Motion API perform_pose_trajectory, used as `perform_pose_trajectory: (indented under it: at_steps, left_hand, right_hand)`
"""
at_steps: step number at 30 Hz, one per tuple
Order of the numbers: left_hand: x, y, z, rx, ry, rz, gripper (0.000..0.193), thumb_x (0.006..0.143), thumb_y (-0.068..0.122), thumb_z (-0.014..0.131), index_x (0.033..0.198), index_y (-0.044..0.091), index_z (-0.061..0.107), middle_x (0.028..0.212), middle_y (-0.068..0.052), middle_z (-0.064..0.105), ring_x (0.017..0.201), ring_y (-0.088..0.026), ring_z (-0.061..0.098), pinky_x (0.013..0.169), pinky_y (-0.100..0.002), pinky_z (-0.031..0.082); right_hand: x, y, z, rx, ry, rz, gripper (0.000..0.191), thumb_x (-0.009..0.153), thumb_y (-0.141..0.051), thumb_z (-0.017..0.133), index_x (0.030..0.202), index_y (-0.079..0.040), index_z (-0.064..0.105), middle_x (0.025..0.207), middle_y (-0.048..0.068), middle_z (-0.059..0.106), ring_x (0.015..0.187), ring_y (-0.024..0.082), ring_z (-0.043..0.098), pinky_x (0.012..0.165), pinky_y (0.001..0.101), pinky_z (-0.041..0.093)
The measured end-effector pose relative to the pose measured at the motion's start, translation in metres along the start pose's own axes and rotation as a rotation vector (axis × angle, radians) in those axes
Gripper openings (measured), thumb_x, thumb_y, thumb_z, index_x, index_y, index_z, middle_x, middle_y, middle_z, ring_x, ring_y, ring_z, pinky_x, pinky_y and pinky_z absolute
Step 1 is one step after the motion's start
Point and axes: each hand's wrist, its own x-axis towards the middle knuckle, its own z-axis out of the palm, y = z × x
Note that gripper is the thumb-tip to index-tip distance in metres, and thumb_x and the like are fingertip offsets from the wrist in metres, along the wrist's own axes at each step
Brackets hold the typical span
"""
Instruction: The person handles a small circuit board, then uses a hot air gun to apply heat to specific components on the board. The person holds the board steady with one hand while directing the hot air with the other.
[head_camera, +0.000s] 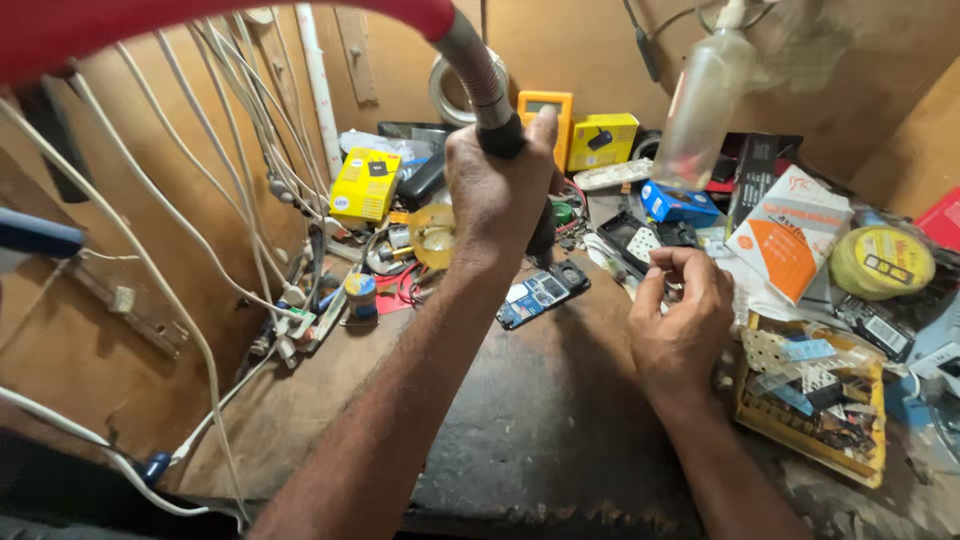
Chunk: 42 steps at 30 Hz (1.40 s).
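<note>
left hand (495, 195) wrapped around a black handle (500, 140) at the end of a flexible metal hose (470, 65), grip closed tight on it, raised above the counter (520, 420). right hand (680, 310) at 3 o'clock of the left, fingers curled in narrow; whether anything sits inside cannot be told. opened blue phone circuit board (540, 293) lying flat on the counter between both hands, just below the left fist. yellow box (365, 185) at 9 o'clock, clear bottle (705, 100) at 1 o'clock.

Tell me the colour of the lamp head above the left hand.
Red, on a flexible metal neck gripped by the left hand; head view.
</note>
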Motion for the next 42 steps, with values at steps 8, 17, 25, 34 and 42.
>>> perform_pose_trajectory:
  at_steps: [8, 17, 25, 34, 42]
  left_hand:
    - [-0.006, -0.007, -0.001, 0.18, -0.03, -0.059, 0.034, 0.087, 0.029, 0.072, 0.062, 0.005, 0.07, 0.049, -0.002, 0.067, 0.046, -0.01, 0.068, 0.048, -0.029, 0.054]
    - [0.005, -0.011, -0.001, 0.069, 0.03, 0.046, 0.034, 0.088, 0.03, 0.071, 0.065, 0.005, 0.07, 0.052, -0.002, 0.066, 0.048, -0.008, 0.065, 0.046, -0.031, 0.053]
    - [-0.003, -0.012, 0.004, 0.186, 0.013, 0.044, 0.035, 0.087, 0.029, 0.071, 0.065, 0.003, 0.069, 0.05, -0.004, 0.064, 0.048, -0.011, 0.065, 0.05, -0.032, 0.05]
    - [0.011, -0.016, -0.003, 0.144, 0.04, -0.037, 0.032, 0.087, 0.03, 0.068, 0.068, 0.004, 0.07, 0.05, -0.003, 0.065, 0.048, -0.01, 0.068, 0.05, -0.032, 0.056]
    - [0.008, -0.017, -0.004, 0.103, 0.025, 0.014, 0.036, 0.089, 0.03, 0.069, 0.065, 0.004, 0.069, 0.052, -0.003, 0.065, 0.047, -0.01, 0.065, 0.049, -0.033, 0.052]
  right_hand:
    - [-0.002, 0.004, 0.001, 0.008, -0.007, -0.031, 0.006, 0.099, -0.002, 0.066, 0.105, -0.001, 0.067, 0.092, 0.012, 0.069, 0.096, 0.029, 0.064, 0.085, 0.0418, 0.052]
    - [-0.005, 0.011, 0.007, 0.022, -0.027, 0.007, 0.005, 0.1, -0.003, 0.067, 0.105, -0.001, 0.068, 0.093, 0.011, 0.069, 0.096, 0.028, 0.064, 0.083, 0.0389, 0.053]
    - [-0.008, 0.017, 0.014, -0.021, -0.031, -0.039, 0.007, 0.1, -0.001, 0.065, 0.105, -0.002, 0.069, 0.098, 0.011, 0.071, 0.095, 0.027, 0.064, 0.087, 0.0389, 0.054]
    - [-0.011, 0.019, 0.019, 0.014, -0.026, -0.022, 0.007, 0.099, -0.001, 0.064, 0.104, -0.002, 0.069, 0.098, 0.011, 0.07, 0.092, 0.025, 0.065, 0.083, 0.0365, 0.054]
    - [-0.009, 0.01, 0.017, 0.022, -0.009, 0.006, 0.005, 0.102, -0.004, 0.066, 0.106, -0.002, 0.069, 0.098, 0.012, 0.069, 0.095, 0.027, 0.065, 0.086, 0.0392, 0.054]
